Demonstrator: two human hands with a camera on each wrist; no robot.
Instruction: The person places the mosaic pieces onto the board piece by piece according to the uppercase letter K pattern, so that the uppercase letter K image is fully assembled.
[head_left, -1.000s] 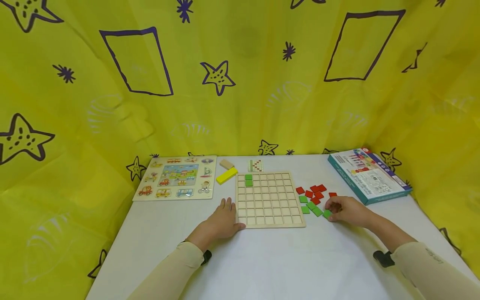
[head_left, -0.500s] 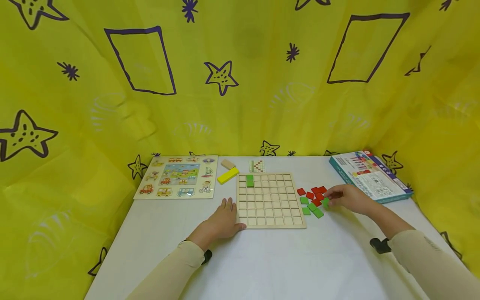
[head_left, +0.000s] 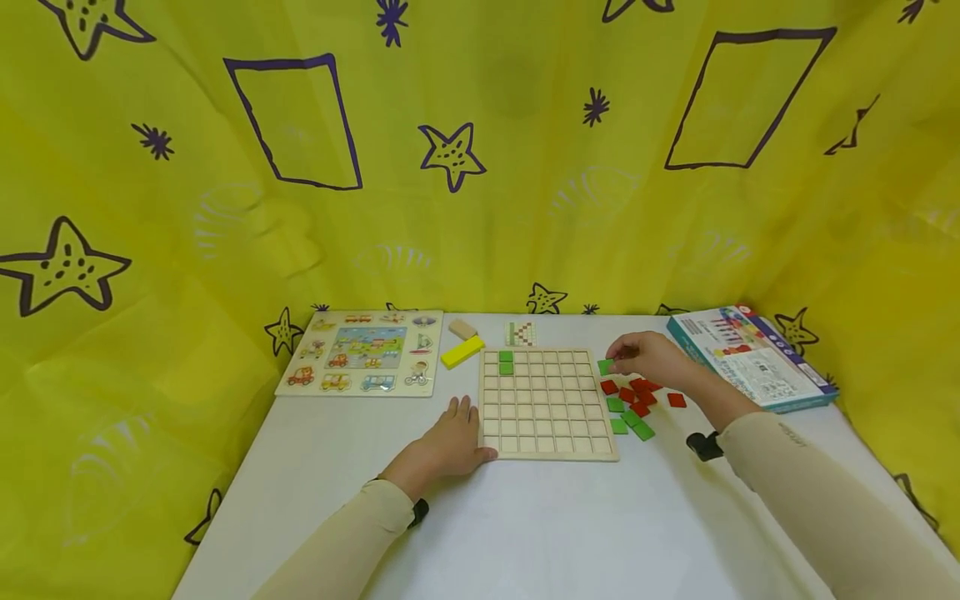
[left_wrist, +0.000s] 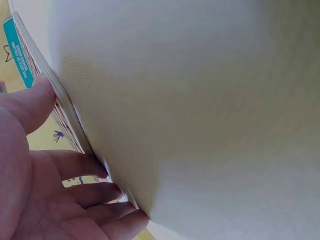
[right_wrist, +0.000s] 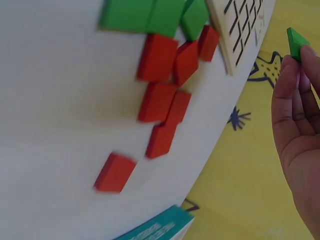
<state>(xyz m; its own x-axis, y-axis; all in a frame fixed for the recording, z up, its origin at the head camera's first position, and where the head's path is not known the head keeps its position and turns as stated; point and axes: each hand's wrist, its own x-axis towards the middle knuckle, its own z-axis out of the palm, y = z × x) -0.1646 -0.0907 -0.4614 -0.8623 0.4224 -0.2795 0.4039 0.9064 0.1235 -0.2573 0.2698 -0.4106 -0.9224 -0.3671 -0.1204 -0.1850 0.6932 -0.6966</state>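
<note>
A wooden grid board (head_left: 547, 411) lies on the table, with two green tiles (head_left: 506, 362) in its upper left cells. My left hand (head_left: 447, 443) rests at the board's lower left edge, fingers extended and thumb on the corner; in the left wrist view the thumb (left_wrist: 42, 95) touches the board's edge. My right hand (head_left: 648, 358) pinches a green tile (head_left: 604, 367) just right of the board's upper right corner. The right wrist view shows this green tile (right_wrist: 297, 44) between thumb and fingers. Below that hand lie loose red tiles (head_left: 677, 400) and green tiles (head_left: 642, 430).
A picture puzzle board (head_left: 360, 354) lies at the left. Beside it are a yellow block (head_left: 462, 352) and a plain wooden block (head_left: 462, 329). A small pattern card (head_left: 521, 334) lies behind the grid board. A teal-edged box (head_left: 753, 358) sits at the back right.
My right hand picked up a green tile from the loose tiles and has carried it up and left toward the board's upper right corner. My left hand has stayed at the board's edge.
</note>
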